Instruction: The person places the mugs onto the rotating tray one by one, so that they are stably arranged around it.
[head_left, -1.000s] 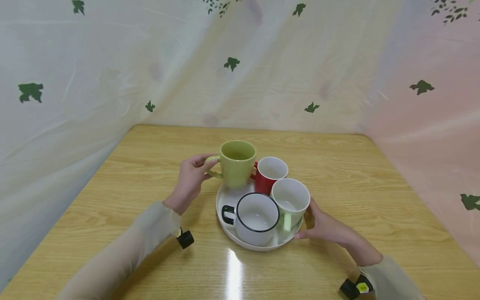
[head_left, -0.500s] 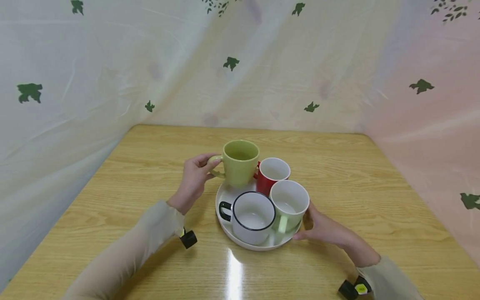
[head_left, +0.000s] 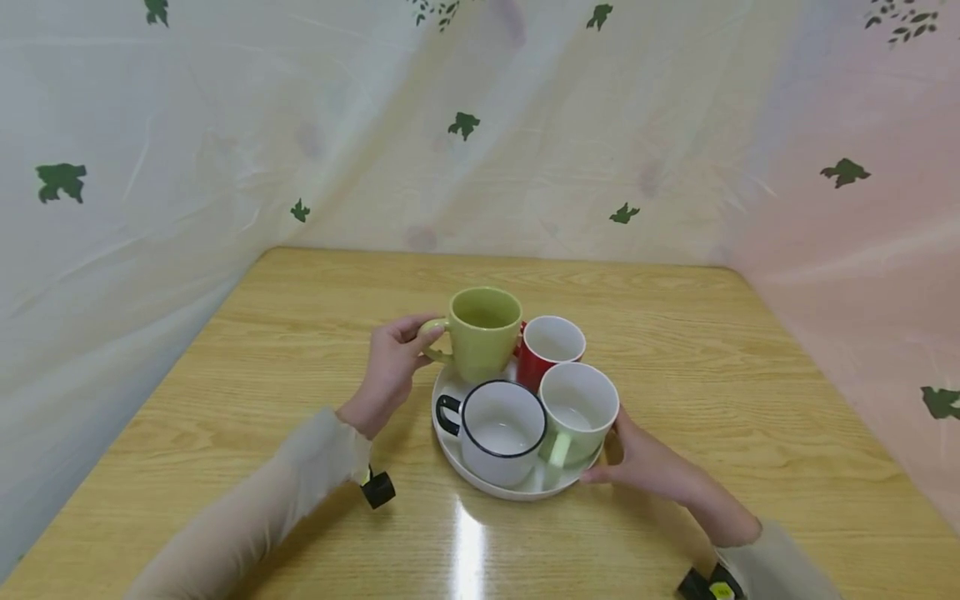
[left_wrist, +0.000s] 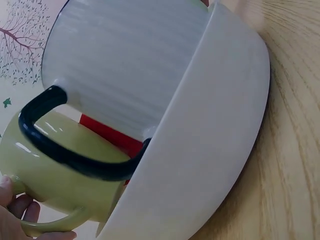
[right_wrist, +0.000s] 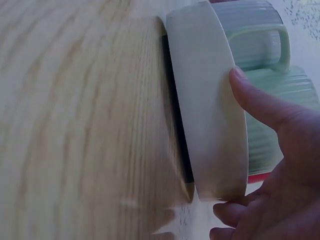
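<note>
My left hand [head_left: 392, 367] pinches the handle of a yellow-green mug [head_left: 483, 337], upright at the back left of a round white dish [head_left: 491, 490]. In the left wrist view the white mug and dish hide the yellow-green mug's base. At the dish's right side, my right hand [head_left: 652, 462] holds the wall, its thumb [right_wrist: 260, 105] on the rim and the fingers partly hidden. Inside the dish are a white mug [head_left: 501, 454] with black rim and handle, a pale green mug [head_left: 585, 417], and a red mug [head_left: 534, 367] with white interior, close together.
The dish stands on a wooden table [head_left: 300, 333]. A pale curtain [head_left: 360, 150] with green bird shapes hangs behind the table and along its sides. Each wrist carries a small black device [head_left: 377, 489].
My left hand has moved the yellow-green mug right and slightly down. The red mug has shifted right, the white mug left, and the pale green mug's handle has swung left. My right hand stays at the dish.
</note>
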